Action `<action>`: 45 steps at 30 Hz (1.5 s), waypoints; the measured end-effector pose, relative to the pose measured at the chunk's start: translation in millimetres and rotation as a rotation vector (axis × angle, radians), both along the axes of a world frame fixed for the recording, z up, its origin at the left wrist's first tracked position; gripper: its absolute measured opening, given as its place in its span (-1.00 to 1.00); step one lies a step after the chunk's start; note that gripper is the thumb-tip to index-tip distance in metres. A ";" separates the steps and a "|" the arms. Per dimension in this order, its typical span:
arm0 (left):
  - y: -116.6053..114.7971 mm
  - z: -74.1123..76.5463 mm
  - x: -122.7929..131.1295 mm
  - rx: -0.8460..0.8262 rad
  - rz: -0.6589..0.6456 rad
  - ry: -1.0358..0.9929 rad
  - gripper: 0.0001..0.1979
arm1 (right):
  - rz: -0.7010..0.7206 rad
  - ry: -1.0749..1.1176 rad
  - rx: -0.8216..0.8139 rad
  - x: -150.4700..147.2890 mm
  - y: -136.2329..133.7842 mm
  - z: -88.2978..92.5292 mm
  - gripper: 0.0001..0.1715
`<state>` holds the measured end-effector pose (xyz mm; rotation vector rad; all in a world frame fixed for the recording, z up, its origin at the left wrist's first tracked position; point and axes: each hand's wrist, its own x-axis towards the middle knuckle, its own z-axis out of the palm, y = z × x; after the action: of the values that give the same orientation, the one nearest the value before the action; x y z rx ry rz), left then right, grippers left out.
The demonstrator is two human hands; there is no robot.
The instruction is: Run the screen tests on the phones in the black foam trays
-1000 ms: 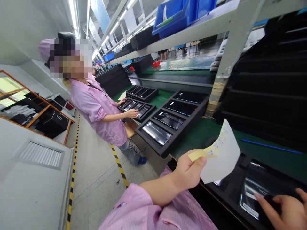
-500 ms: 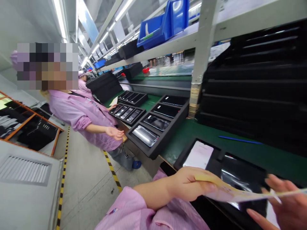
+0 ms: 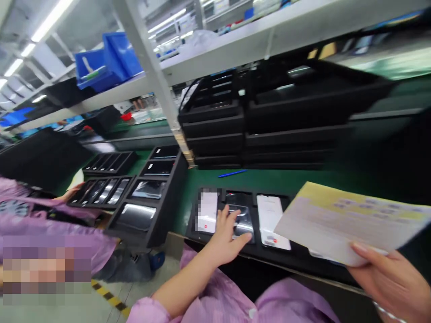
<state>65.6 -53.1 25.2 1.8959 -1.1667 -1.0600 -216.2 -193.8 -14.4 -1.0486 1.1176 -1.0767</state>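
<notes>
My right hand (image 3: 392, 276) pinches a sheet of paper (image 3: 350, 229), whitish with a yellow upper edge and blurred print, by its lower edge. That sheet covers the right part of a black phone tray (image 3: 191, 224) in front of me. My left hand (image 3: 227, 237), its fingers spread, is over a dark glossy phone (image 3: 243, 211) in the tray; whether the fingertips touch it I cannot tell. Left of it lies a phone with a white lit screen (image 3: 210, 211). To its right another white-screened phone (image 3: 270, 220) sits in its slot, tilted slightly.
A second black tray (image 3: 175, 197) with dark phones stands to the left, near a co-worker's hand (image 3: 72, 190) with paper. Black trays are stacked (image 3: 215, 143) at the back. A blue pen (image 3: 232, 173) lies on the green mat (image 3: 202, 179). A shelf post (image 3: 158, 85) rises behind.
My view has swung right. My left hand has let go of the paper and moved over the dark phone. The sheet is now in my right hand alone, raised at the right.
</notes>
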 end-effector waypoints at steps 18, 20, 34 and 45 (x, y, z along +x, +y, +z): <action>-58.5 -32.5 13.2 -0.151 0.167 0.149 -0.04 | 0.130 -0.448 0.096 -6.0 -25.4 21.7 -0.39; -52.7 -32.1 11.1 -0.075 0.121 0.113 -0.02 | 0.157 -0.428 0.103 -2.6 -23.4 21.5 -0.41; 79.3 106.7 146.7 -0.944 1.090 0.257 -0.51 | 0.277 -0.305 0.189 39.7 -5.7 17.3 -0.42; 147.5 41.2 99.7 -0.504 0.853 0.619 -0.36 | 0.353 -0.251 0.152 70.7 9.3 39.3 -0.41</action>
<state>165.3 94.4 66.4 1.2874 -0.1753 -0.6810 -145.5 -184.5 24.8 -0.9196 0.7649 -0.8012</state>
